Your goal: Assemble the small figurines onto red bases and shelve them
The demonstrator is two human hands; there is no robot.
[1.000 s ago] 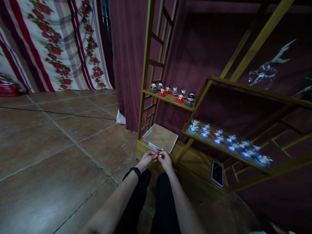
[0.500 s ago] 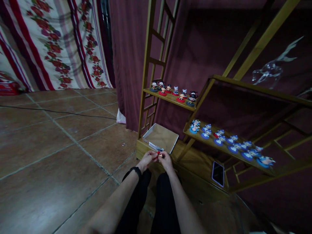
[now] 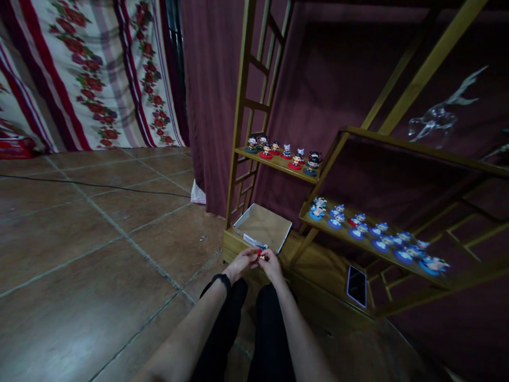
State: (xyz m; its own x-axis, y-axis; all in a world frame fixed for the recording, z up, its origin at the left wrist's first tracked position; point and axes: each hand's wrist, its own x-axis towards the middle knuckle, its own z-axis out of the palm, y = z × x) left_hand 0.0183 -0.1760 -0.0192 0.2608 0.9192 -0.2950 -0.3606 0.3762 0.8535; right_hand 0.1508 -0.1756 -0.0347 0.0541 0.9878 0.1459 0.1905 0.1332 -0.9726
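My left hand point(image 3: 241, 262) and my right hand point(image 3: 272, 263) meet above my knees, both pinching a small red object point(image 3: 259, 255) between their fingertips; what it is stays too small to tell. A black band sits on my left wrist. Just beyond the hands lies a shallow cardboard box point(image 3: 262, 228) on the wooden shelf unit's base point(image 3: 318, 265).
Small figurines on red bases point(image 3: 284, 154) line an upper shelf; several blue-based figurines point(image 3: 374, 236) fill a lower shelf. A phone point(image 3: 357, 285) lies on the base. A glass deer point(image 3: 439, 114) stands higher up. Maroon curtain behind, floral cloth at left, and a cable point(image 3: 91, 184) crossing the tiled floor.
Both hands stay together on the small red object with only slight finger movement. The view has shifted slightly.
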